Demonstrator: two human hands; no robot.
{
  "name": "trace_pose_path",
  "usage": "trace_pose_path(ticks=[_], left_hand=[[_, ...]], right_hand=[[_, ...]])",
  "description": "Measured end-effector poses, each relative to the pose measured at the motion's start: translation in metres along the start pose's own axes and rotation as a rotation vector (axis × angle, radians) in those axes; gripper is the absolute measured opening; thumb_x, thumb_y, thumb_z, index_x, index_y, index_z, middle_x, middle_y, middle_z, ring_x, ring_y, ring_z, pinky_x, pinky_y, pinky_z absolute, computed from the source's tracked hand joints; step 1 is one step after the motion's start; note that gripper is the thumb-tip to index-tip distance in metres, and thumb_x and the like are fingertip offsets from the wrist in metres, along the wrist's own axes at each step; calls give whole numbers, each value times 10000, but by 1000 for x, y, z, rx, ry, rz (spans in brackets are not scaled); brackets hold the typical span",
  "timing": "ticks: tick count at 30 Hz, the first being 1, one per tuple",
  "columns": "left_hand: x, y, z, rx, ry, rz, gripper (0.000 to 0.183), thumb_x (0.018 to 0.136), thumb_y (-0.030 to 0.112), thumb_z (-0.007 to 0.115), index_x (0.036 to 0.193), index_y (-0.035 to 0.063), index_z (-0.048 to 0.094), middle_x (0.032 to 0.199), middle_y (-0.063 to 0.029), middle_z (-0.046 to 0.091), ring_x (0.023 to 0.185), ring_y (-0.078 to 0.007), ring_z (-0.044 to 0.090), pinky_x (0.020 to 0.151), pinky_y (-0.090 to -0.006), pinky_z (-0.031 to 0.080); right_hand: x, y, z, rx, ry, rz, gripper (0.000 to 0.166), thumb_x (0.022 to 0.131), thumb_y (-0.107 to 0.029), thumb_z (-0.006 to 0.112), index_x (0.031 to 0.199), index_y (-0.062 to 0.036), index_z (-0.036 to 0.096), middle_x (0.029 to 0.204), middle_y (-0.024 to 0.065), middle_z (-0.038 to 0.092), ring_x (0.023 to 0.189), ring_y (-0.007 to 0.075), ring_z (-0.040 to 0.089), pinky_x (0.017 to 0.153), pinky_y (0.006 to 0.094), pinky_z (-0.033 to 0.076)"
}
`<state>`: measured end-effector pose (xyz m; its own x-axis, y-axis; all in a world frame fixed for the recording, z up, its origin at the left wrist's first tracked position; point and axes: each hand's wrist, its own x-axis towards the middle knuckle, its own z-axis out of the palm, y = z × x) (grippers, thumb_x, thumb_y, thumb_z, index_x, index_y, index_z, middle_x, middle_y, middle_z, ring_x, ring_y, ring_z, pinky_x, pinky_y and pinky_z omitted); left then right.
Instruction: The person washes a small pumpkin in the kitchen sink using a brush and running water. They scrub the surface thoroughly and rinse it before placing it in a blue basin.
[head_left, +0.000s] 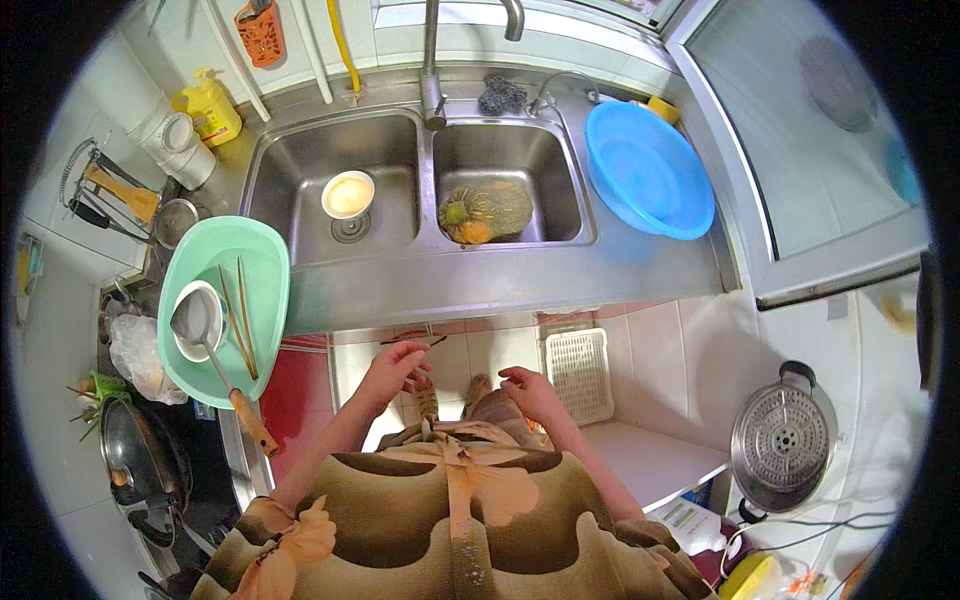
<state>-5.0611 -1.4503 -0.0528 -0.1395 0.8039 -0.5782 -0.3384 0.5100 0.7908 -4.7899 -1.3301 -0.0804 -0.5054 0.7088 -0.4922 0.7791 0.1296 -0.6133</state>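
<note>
My left hand (397, 373) hangs in front of my body, short of the counter edge, fingers loosely bent and holding nothing. Lower and to the right, my right hand (529, 391) is likewise bare, its fingers slightly curled. Beyond them lies a stainless steel double sink (425, 195). A white bowl (348, 195) with pale yellow contents stands by the drain in the left basin. In the right basin rests a green and orange pumpkin (491, 213), stem end to the left. The faucet (433, 97) rises between the basins.
Left, a mint-green plastic basin (270, 300) holds a bowl, wooden chopsticks and a wood-handled ladle (251, 424) jutting over its rim. A lidded wok (142, 450) sits on the stove. Right are a blue basin (645, 172), an open window (810, 135) and a steamer pot (784, 442).
</note>
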Motion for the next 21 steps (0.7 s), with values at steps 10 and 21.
trace_pose_path(ticks=[10,21], left_hand=[[70,46,11,61,302,182,355,858,236,673,1142,44,581,945,-45,631,782,-100,579,653,-255,469],[185,119,21,943,641,484,1002,634,361,820,1406,-5,297,1389,-227,395,1303,-375,360,1091,-439,291]], right_hand=[[95,-26,-126,633,81,-112,230,920,-142,575,1093,-4,639,897,73,684,834,120,635,758,270,513],[190,-63,-214,512,26,-239,415,894,-191,616,1270,-43,520,1119,77,599,918,129,566,773,272,481]])
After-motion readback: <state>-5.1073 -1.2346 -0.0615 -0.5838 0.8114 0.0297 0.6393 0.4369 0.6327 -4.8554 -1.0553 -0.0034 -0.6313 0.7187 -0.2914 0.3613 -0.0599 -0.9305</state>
